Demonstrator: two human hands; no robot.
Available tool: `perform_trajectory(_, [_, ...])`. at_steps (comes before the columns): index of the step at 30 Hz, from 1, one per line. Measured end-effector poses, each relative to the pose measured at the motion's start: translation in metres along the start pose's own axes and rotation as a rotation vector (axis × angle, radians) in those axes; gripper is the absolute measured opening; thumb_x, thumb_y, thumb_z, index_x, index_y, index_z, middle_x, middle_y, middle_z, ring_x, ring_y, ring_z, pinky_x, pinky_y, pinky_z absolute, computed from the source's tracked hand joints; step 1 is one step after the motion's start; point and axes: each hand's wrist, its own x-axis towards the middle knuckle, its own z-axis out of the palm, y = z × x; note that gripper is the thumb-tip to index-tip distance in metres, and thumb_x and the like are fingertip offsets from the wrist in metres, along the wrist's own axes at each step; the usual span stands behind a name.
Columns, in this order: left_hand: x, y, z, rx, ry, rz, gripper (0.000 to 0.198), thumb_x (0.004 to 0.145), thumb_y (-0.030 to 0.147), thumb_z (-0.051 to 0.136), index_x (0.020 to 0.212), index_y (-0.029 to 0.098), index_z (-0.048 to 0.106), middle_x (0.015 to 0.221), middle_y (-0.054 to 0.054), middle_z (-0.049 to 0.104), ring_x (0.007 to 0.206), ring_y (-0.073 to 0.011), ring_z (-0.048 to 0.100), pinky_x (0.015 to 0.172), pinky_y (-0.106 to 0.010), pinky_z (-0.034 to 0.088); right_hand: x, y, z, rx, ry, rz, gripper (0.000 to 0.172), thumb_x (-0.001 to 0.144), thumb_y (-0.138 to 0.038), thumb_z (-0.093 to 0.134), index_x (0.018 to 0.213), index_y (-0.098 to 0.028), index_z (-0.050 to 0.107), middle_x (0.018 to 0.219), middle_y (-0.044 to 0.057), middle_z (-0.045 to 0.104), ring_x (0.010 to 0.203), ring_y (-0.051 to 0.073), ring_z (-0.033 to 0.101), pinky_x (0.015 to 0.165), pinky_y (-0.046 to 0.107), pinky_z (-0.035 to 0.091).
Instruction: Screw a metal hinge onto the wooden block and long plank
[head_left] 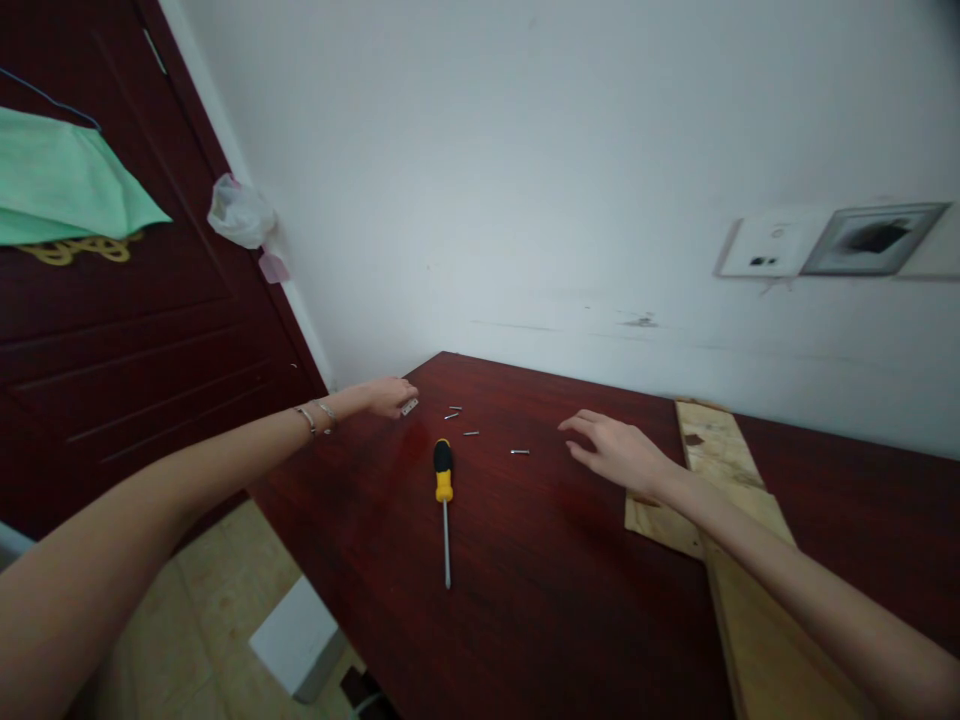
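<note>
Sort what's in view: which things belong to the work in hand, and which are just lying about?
In use: left hand at the small metal piece; loose screws; screwdriver; right hand, open, by the wooden board.
Lying about: green cloth; plastic bag; white box; wall sockets.

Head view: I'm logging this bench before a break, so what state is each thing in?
Screwdriver: lying flat on the table, untouched.
Screws: loose, scattered on the table.
Wooden board: lying flat on the table.
Left hand: curled at a small pale piece; grip unclear.
Right hand: open, palm down, holding nothing.
</note>
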Motion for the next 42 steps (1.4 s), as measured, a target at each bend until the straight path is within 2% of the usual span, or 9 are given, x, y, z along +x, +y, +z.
perform_trajectory(3, [0.019, 0.005, -0.022, -0.032, 0.066, -0.019, 0.030, 0.071, 0.021, 0.059, 0.099, 0.014, 0.062, 0.093, -0.009, 0.067, 0.080, -0.0205, 0.061, 0.071, -0.028, 0.043, -0.006, 0.003, -0.005, 0.037, 0.046, 0.024, 0.033, 0.088, -0.029, 0.045, 0.116, -0.020, 0.061, 0.119, 0.009, 0.063, 0.103, 0.024, 0.063, 0.084, 0.037, 0.050])
perform_trajectory(7, [0.058, 0.032, -0.062, -0.155, 0.221, 0.068, 0.031, 0.072, 0.026, 0.058, 0.101, 0.014, 0.061, 0.093, -0.007, 0.066, 0.080, -0.0196, 0.061, 0.072, -0.027, 0.042, -0.016, 0.008, -0.012, 0.336, 0.177, 0.106, 0.032, 0.080, -0.025, 0.056, 0.110, -0.019, 0.065, 0.105, 0.009, 0.069, 0.088, 0.022, 0.065, 0.083, 0.037, 0.049])
perform_trajectory(10, [0.092, 0.069, -0.096, -0.227, 0.323, 0.173, 0.036, 0.074, 0.029, 0.058, 0.106, 0.014, 0.061, 0.097, -0.007, 0.066, 0.083, -0.0196, 0.061, 0.076, -0.027, 0.041, -0.024, 0.014, -0.017, 0.489, 0.263, 0.186, 0.033, 0.077, -0.019, 0.058, 0.109, -0.016, 0.065, 0.094, 0.007, 0.071, 0.079, 0.018, 0.063, 0.080, 0.034, 0.050])
perform_trajectory(15, [0.140, 0.149, -0.151, -0.305, 0.415, 0.341, 0.043, 0.075, 0.029, 0.059, 0.115, 0.013, 0.058, 0.103, -0.009, 0.066, 0.091, -0.0214, 0.060, 0.082, -0.029, 0.041, -0.044, 0.026, -0.031, 0.711, 0.406, 0.375, 0.032, 0.080, -0.019, 0.058, 0.112, -0.014, 0.062, 0.102, 0.010, 0.071, 0.084, 0.017, 0.066, 0.077, 0.033, 0.056])
perform_trajectory(20, [0.171, 0.216, -0.185, -0.337, 0.466, 0.468, 0.047, 0.073, 0.028, 0.060, 0.117, 0.013, 0.056, 0.107, -0.011, 0.065, 0.096, -0.0242, 0.059, 0.086, -0.032, 0.041, -0.069, 0.035, -0.049, 0.956, 0.506, 0.524, 0.028, 0.080, -0.017, 0.061, 0.107, -0.014, 0.063, 0.107, 0.011, 0.071, 0.085, 0.016, 0.069, 0.071, 0.030, 0.060])
perform_trajectory(23, [0.180, 0.241, -0.193, -0.343, 0.498, 0.527, 0.045, 0.073, 0.027, 0.060, 0.116, 0.013, 0.055, 0.106, -0.011, 0.066, 0.096, -0.0248, 0.060, 0.088, -0.034, 0.041, -0.080, 0.040, -0.053, 1.066, 0.544, 0.586, 0.022, 0.081, -0.016, 0.061, 0.103, -0.014, 0.064, 0.101, 0.010, 0.073, 0.082, 0.015, 0.070, 0.073, 0.029, 0.060])
perform_trajectory(27, [0.183, 0.259, -0.196, -0.382, 0.532, 0.517, 0.043, 0.073, 0.024, 0.059, 0.114, 0.013, 0.055, 0.102, -0.010, 0.067, 0.094, -0.0246, 0.062, 0.088, -0.034, 0.043, -0.089, 0.048, -0.049, 1.166, 0.578, 0.631, 0.023, 0.078, -0.015, 0.066, 0.100, -0.015, 0.064, 0.096, 0.008, 0.074, 0.081, 0.015, 0.070, 0.074, 0.029, 0.060])
perform_trajectory(32, [0.185, 0.270, -0.195, -0.522, 0.527, 0.501, 0.042, 0.074, 0.024, 0.060, 0.114, 0.015, 0.056, 0.103, -0.008, 0.068, 0.092, -0.0226, 0.063, 0.081, -0.031, 0.045, -0.092, 0.056, -0.044, 1.229, 0.592, 0.667, 0.021, 0.075, -0.015, 0.069, 0.096, -0.014, 0.066, 0.092, 0.008, 0.074, 0.078, 0.015, 0.070, 0.074, 0.028, 0.059])
perform_trajectory(42, [0.201, 0.286, -0.186, -0.745, 0.497, 0.506, 0.043, 0.073, 0.023, 0.061, 0.115, 0.016, 0.055, 0.103, -0.007, 0.068, 0.089, -0.0196, 0.064, 0.080, -0.030, 0.048, -0.087, 0.071, -0.038, 1.327, 0.573, 0.634, 0.017, 0.072, -0.017, 0.071, 0.089, -0.016, 0.071, 0.084, 0.004, 0.073, 0.074, 0.013, 0.068, 0.074, 0.027, 0.058])
